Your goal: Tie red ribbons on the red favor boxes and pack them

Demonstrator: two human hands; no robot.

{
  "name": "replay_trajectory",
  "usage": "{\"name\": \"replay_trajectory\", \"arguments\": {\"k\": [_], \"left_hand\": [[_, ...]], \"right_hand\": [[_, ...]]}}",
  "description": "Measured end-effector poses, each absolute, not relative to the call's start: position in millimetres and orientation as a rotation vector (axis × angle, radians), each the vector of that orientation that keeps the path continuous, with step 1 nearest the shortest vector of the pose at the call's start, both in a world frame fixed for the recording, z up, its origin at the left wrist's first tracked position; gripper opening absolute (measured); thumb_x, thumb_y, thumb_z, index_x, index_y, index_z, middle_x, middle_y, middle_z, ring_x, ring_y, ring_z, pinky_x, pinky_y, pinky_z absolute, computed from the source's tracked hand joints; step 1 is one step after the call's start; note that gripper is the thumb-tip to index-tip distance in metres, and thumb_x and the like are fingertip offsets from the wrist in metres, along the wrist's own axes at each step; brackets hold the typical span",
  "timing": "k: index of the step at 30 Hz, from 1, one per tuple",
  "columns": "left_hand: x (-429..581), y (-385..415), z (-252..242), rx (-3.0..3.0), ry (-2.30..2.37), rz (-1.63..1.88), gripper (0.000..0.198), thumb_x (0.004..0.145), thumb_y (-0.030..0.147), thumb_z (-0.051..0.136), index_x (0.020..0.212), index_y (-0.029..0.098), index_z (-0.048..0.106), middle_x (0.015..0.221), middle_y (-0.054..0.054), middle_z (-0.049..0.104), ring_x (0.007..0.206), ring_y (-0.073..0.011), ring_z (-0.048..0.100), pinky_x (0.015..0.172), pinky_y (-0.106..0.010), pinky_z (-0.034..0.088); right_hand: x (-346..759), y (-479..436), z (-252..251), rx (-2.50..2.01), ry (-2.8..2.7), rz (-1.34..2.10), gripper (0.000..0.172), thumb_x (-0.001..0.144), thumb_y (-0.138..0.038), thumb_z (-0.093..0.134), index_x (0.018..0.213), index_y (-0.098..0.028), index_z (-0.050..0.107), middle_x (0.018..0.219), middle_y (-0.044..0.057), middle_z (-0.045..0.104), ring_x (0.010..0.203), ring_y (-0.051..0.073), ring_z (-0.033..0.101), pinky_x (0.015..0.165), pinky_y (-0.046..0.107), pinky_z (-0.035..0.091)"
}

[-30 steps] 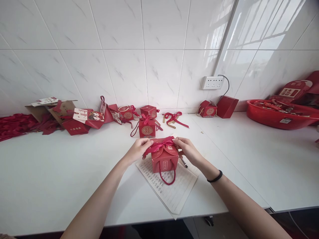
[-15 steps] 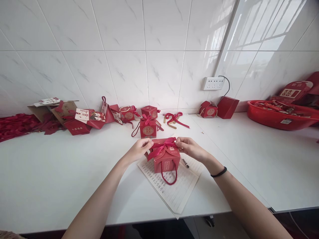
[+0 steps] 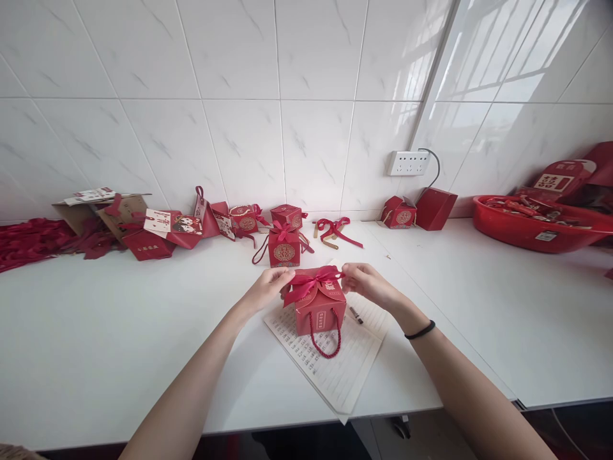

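A red gift box with a twisted rope handle stands on an open lined notebook covered in handwriting. Across its lid runs a red ribbon, tied in a bow. At the left of the bow, my left hand pinches one loop of the ribbon. Opposite it, my right hand grips the other loop between thumb and fingers. A black band circles my right wrist. On the notebook, right of the box, lies a pen, partly hidden.
Several small red boxes stand behind, near the tiled wall. Loose ribbons lie beside them. Farther left are flattened boxes and a ribbon pile. A red basin of wrapped sweets sits at right, past a power strip.
My right hand has moved slightly outward to the right, drawing the ribbon loop with it. My left hand and the box stay nearly in place.
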State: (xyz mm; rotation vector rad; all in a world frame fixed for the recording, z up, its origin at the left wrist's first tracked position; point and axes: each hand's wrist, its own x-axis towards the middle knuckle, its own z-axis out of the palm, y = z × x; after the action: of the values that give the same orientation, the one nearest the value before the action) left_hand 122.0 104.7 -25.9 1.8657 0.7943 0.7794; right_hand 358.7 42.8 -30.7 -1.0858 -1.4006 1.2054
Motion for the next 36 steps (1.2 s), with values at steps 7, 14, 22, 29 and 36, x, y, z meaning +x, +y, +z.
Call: {"name": "replay_trajectory", "arguments": {"k": [7,14,22,29,36], "left_hand": [[132.6,98.4,-28.3,1.942,0.776,0.990,0.019,0.079,0.036,0.056,0.087,0.019,0.056,0.094,-0.002,0.056,0.092,-0.0168,0.053,0.081,-0.028,0.041],[134.8,97.2,-28.3,2.054,0.712,0.945,0.016,0.084,0.032,0.051,0.087,0.019,0.060,0.102,-0.005,0.057,0.104,-0.0192,0.053,0.091,-0.032,0.041],[147.9,83.7,-19.7,2.180,0.792,0.948,0.014,0.080,0.032,0.057,0.083,0.019,0.061,0.101,-0.004,0.057,0.099,-0.0197,0.056,0.093,-0.034,0.042],[150.2,81.4,-21.7,2.124,0.866,0.925,0.010,0.073,0.030,0.063,0.074,0.020,0.064,0.105,-0.004,0.059,0.100,-0.0214,0.057,0.093,-0.036,0.043],[153.3,80.1,-23.5,2.069,0.926,0.966,0.010,0.071,0.029,0.062,0.069,0.020,0.066,0.102,-0.004,0.061,0.098,-0.0218,0.057,0.095,-0.038,0.043]], "right_hand": [[323.0,18.8,-22.5,-0.935,-1.890,-0.082,0.016,0.085,-0.034,0.057,0.092,-0.020,0.056,0.091,0.008,0.060,0.088,0.023,0.054,0.079,0.039,0.043],[287.9,12.4,-39.3,-0.905,-2.095,-0.497,0.025,0.086,-0.026,0.056,0.107,-0.011,0.055,0.095,0.011,0.064,0.091,0.024,0.057,0.085,0.043,0.042],[288.4,8.8,-43.1,-0.802,-2.107,-0.636,0.017,0.090,-0.007,0.045,0.090,-0.014,0.060,0.082,0.005,0.065,0.079,0.016,0.057,0.083,0.035,0.044],[286.5,8.7,-44.8,-0.716,-2.086,-0.563,0.011,0.088,-0.007,0.051,0.091,-0.013,0.059,0.081,0.006,0.064,0.076,0.017,0.055,0.070,0.033,0.046],[281.5,5.7,-44.1,-0.652,-2.064,-0.465,0.012,0.089,-0.008,0.050,0.096,-0.016,0.055,0.080,0.004,0.063,0.073,0.016,0.056,0.065,0.033,0.049]]}}
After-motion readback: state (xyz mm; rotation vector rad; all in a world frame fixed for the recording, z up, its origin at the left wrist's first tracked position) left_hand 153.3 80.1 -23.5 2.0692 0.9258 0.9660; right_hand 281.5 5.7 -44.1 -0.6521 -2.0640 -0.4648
